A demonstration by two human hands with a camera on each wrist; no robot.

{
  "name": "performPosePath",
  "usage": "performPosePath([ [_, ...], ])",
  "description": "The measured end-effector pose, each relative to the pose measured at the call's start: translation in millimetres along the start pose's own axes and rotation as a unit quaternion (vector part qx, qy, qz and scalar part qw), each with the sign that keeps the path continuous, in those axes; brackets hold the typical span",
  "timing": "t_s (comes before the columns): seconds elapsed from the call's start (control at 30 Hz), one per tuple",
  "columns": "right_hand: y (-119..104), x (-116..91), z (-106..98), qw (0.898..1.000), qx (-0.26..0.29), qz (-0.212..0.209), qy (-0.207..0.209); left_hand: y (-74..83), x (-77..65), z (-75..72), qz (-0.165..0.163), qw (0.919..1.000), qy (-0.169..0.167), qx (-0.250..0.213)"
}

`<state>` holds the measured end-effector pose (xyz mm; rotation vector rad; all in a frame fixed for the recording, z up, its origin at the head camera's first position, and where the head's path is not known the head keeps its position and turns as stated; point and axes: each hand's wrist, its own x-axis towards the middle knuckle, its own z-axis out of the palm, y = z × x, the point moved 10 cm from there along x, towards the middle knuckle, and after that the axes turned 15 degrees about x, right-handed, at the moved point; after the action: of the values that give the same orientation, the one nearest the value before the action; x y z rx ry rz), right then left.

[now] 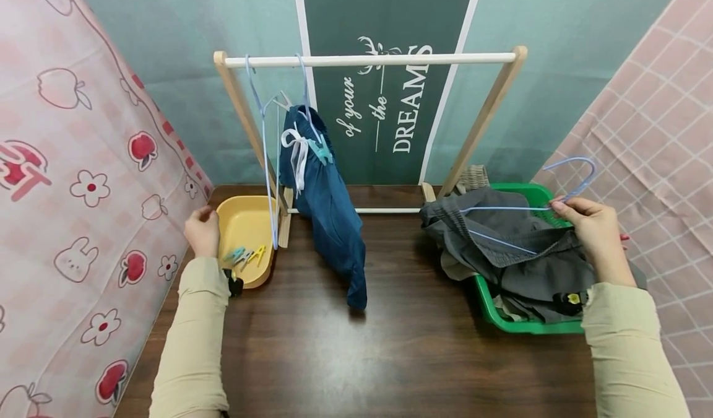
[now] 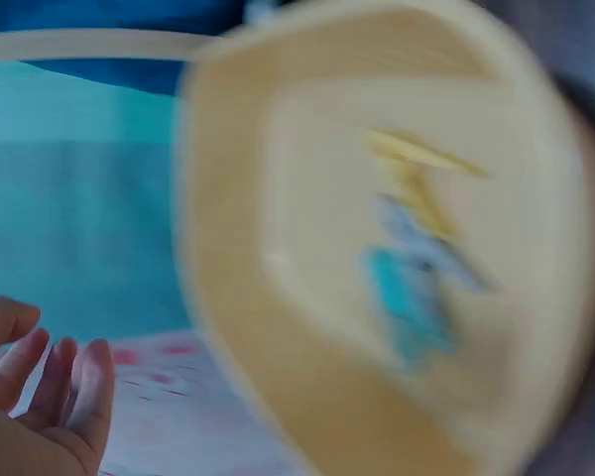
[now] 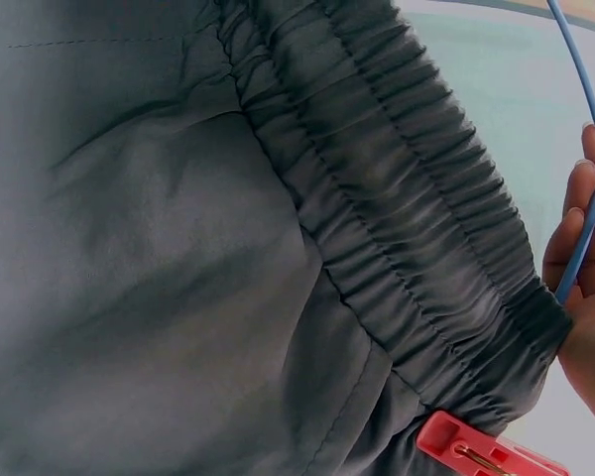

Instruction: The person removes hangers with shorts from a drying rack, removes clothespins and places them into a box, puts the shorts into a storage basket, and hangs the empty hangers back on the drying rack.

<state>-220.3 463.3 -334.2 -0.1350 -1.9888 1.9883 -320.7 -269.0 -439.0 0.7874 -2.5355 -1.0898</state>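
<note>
My right hand [image 1: 593, 226] grips a blue clothes hanger [image 1: 593, 169] close below its hook. Grey trousers [image 1: 543, 275] with an elastic waistband hang on it, the hanger's lower part lying inside the waist opening. A red clothespin [image 3: 476, 448] is at one end of the waistband in the right wrist view. At the left, my left hand [image 1: 202, 231] is held beside the rim of a yellow basin [image 1: 245, 206], fingers loosely curled with nothing in them. Inside the basin lie several clothespins [image 2: 416, 268], yellow, grey and turquoise, blurred in the left wrist view.
A rack with a white rail [image 1: 379, 60] stands at the back. Dark blue trousers [image 1: 328, 201] hang from it on a hanger, held by a turquoise clothespin [image 1: 320, 150]. Another hanger [image 1: 264, 139] hangs to their left. A green basket [image 1: 496, 316] with more clothes lies under the grey trousers.
</note>
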Motion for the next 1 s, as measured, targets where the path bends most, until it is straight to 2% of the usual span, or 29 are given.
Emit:
performPosePath([
  [0.13, 0.7, -0.9, -2.1, 1.000, -0.001, -0.005, 0.005, 36.9, -0.6, -16.4, -0.004, 0.9962, 0.013, -0.087],
  [0.23, 0.9, -2.2, -1.8, 1.000, 0.003, -0.010, 0.005, 64.6, -9.1, -26.0, 0.005, 0.9878, 0.014, -0.155],
  [0.37, 1.0, -3.2, 1.0, 1.000, 0.020, -0.012, -0.002, 105.8, -32.8, -42.6, 0.044, 0.9695, 0.025, -0.240],
  [0.5, -0.6, -3.1, 2.0, 1.000, 0.025, -0.014, -0.001, 152.0, -62.6, -60.9, 0.111, 0.9486, 0.028, -0.295],
  [0.63, -2.6, -3.9, 2.0, 1.000, 0.012, -0.011, 0.000, 190.0, -94.7, -75.8, 0.178, 0.9309, 0.024, -0.318],
  [0.77, -6.3, -3.8, 4.1, 1.000, -0.025, -0.012, -0.002, 218.0, -128.0, -81.6, 0.226, 0.9191, 0.014, -0.323],
  [0.83, -8.8, -3.4, 6.4, 0.999, -0.040, -0.018, -0.002, 231.3, -147.8, -79.1, 0.260, 0.9159, 0.005, -0.306],
  [0.9, -11.0, -2.8, 9.7, 0.998, -0.048, -0.027, -0.005, 244.9, -170.9, -73.8, 0.309, 0.9097, -0.005, -0.277],
  [0.97, -13.4, -2.2, 13.5, 0.998, -0.053, -0.039, -0.008, 257.7, -195.9, -65.3, 0.366, 0.8983, -0.012, -0.243],
  [1.0, -14.4, -2.1, 15.3, 0.997, -0.056, -0.044, -0.010, 264.0, -208.6, -60.2, 0.395, 0.8891, -0.015, -0.230],
])
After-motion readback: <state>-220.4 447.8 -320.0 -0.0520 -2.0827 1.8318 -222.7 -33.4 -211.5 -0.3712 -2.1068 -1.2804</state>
